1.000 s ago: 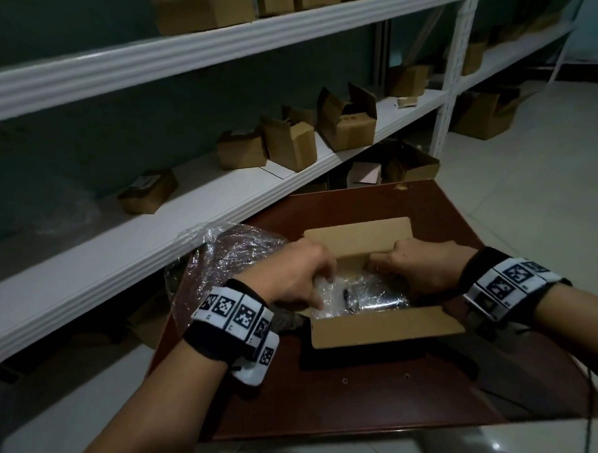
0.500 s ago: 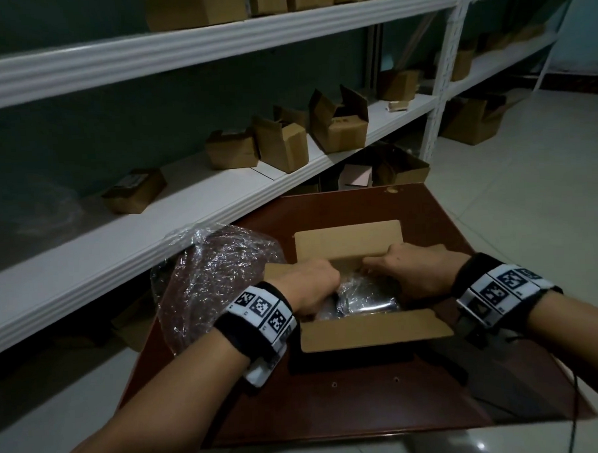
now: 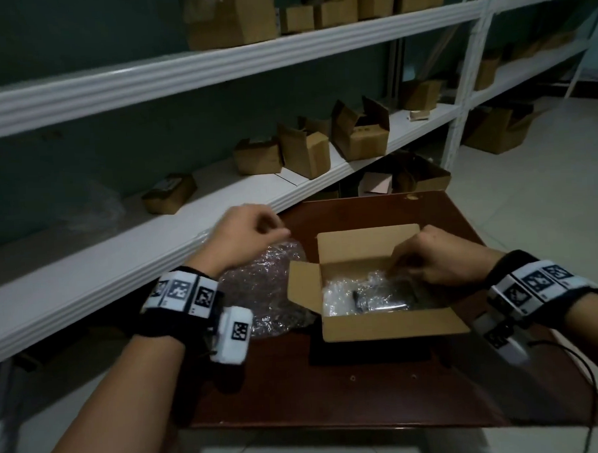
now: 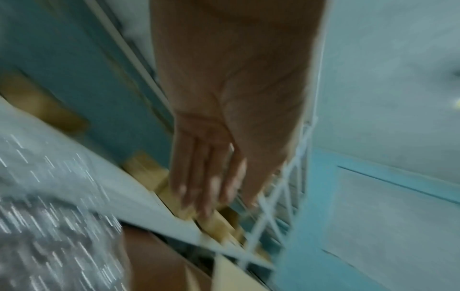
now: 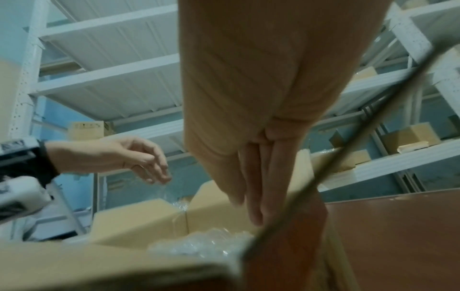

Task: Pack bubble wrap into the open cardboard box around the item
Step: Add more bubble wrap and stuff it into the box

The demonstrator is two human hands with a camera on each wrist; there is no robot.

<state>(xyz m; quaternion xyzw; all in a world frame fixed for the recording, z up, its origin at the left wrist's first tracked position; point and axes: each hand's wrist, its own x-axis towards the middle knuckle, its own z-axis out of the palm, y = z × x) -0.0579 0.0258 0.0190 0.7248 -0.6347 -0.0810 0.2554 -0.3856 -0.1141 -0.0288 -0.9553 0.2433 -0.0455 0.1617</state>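
An open cardboard box (image 3: 391, 323) stands on the dark brown table (image 3: 332, 396), all its flaps spread. Inside lies crumpled bubble wrap (image 3: 345, 292) over a dark item (image 3: 396, 292), which is mostly hidden. My right hand (image 3: 397, 270) reaches in at the box's right side, its straight fingers (image 5: 256, 196) pointing down along the inner wall onto the wrap (image 5: 199, 246). My left hand (image 3: 277, 232) hovers left of the box above a loose heap of bubble wrap (image 3: 266, 289). Its fingers (image 4: 206, 187) are relaxed and hold nothing I can make out.
A long white shelf (image 3: 120, 254) runs just behind the table with several small cardboard boxes (image 3: 358, 131) on it. More boxes sit on the floor under the shelf at the back right. A black cable (image 3: 585, 385) trails from my right wrist over the table's right edge.
My left hand has come out of the box and risen up and to the left, over the loose wrap heap. My right hand has stayed at the box's right side.
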